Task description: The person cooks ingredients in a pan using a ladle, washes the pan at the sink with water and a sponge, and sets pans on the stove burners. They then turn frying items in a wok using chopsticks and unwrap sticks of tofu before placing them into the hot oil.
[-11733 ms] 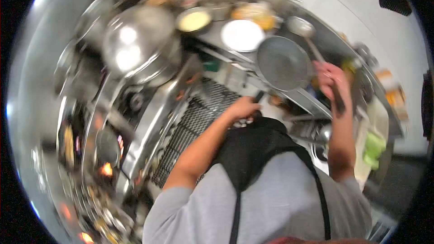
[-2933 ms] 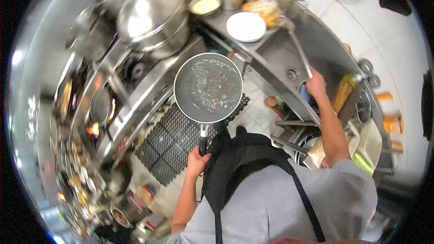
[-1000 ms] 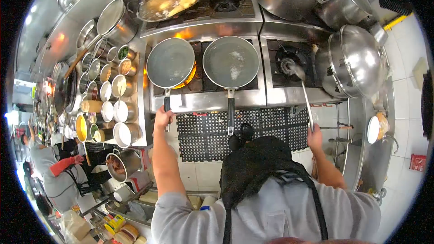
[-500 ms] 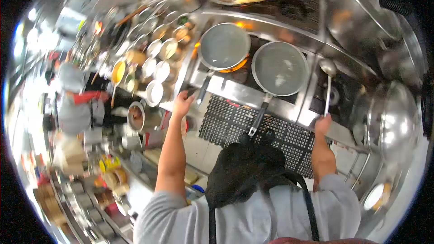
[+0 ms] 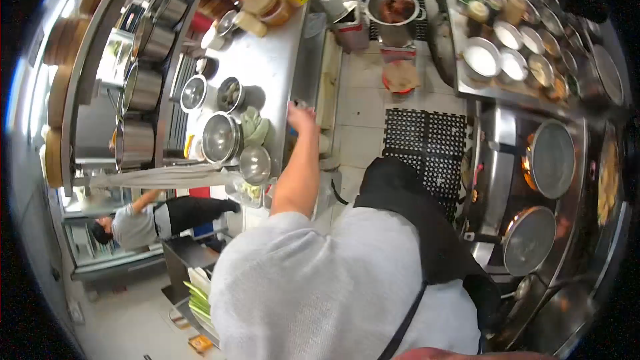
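Note:
My left hand (image 5: 303, 119) is stretched out over the front edge of the steel counter (image 5: 277, 53). Its fingers look curled, and a small dark thing shows at the fingertips, too blurred to name. Closest to it on the counter are a pale green cloth (image 5: 254, 127), a metal bowl of dark pieces (image 5: 231, 94) and some stacked metal bowls (image 5: 221, 137). My right hand is out of view behind my body. At the right, two frying pans sit on the stove, one (image 5: 552, 159) over a flame, the other (image 5: 530, 241) with its handle toward me.
A pot of reddish-brown food (image 5: 392, 8) stands beyond the black floor mat (image 5: 424, 143). Several white bowls (image 5: 482, 57) crowd the far right table. Steel pots (image 5: 141, 87) line a shelf at left. One co-worker (image 5: 137, 223) reaches up at lower left; another person's dark legs show at top.
My body has turned left from the stove, and the counter is now in front. My left hand has moved from beside the pan handle to the counter edge. My right hand, previously on the ladle, has left view.

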The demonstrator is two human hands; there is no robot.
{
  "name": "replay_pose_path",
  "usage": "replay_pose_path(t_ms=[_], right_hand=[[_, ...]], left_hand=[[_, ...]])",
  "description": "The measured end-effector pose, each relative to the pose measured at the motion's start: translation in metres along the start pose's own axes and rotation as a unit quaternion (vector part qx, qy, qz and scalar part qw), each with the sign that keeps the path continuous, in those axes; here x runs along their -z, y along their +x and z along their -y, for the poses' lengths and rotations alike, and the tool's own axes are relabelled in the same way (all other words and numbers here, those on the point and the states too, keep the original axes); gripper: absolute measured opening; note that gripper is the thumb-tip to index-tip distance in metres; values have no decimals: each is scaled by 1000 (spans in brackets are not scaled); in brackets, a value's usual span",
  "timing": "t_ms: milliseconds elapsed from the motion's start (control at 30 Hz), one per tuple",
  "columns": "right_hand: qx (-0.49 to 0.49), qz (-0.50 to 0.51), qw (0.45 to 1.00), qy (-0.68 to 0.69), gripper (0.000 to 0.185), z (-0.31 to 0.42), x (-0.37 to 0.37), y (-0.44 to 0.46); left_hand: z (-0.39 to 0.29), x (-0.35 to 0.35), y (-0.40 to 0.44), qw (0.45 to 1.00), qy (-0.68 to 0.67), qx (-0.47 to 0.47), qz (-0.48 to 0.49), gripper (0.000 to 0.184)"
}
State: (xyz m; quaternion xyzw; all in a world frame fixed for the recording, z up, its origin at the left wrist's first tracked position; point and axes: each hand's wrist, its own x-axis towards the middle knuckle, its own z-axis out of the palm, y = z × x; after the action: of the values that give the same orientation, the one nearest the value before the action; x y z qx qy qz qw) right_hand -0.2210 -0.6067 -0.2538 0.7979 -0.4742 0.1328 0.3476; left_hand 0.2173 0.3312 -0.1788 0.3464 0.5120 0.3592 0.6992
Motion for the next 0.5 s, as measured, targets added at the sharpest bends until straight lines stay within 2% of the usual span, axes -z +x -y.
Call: replay_pose_path(t_ms=[100,133,167,200,233,300,333,367,400,467,500], right_hand=[[34,-112,993,-32,41,7,-52,34],[37,-120,992,-29,41,38,1,58],[9,-108,994,-9,38,69,67,95],[54,-110,991,48,39,83,99,125],[31,-63,992,102,38,117,170,148],[94,-91,979,155,39,140,187,194],[93,-5,990,110,38,158,218,206],[134,-32,984,114,36,176,243,208],[179,-60,975,114,35,186,260,212],[206,-71,962,164,32,200,271,215],[218,-75,954,193,30,213,274,215]], left_hand=[[-75,9,59,994,-58,-70,-65,56],[-94,7,80,989,-92,-87,-79,60],[-109,19,118,989,-116,-54,-75,60],[-118,35,168,987,-141,-23,-70,61],[-126,45,205,985,-163,8,-62,62],[-140,48,233,977,-191,13,-94,57],[-145,48,248,973,-203,16,-108,55],[-142,54,259,979,-189,-14,-80,44],[-140,57,265,975,-213,-10,-55,41],[-139,66,270,964,-264,-5,-10,35],[-138,64,270,960,-276,-13,-34,33]])
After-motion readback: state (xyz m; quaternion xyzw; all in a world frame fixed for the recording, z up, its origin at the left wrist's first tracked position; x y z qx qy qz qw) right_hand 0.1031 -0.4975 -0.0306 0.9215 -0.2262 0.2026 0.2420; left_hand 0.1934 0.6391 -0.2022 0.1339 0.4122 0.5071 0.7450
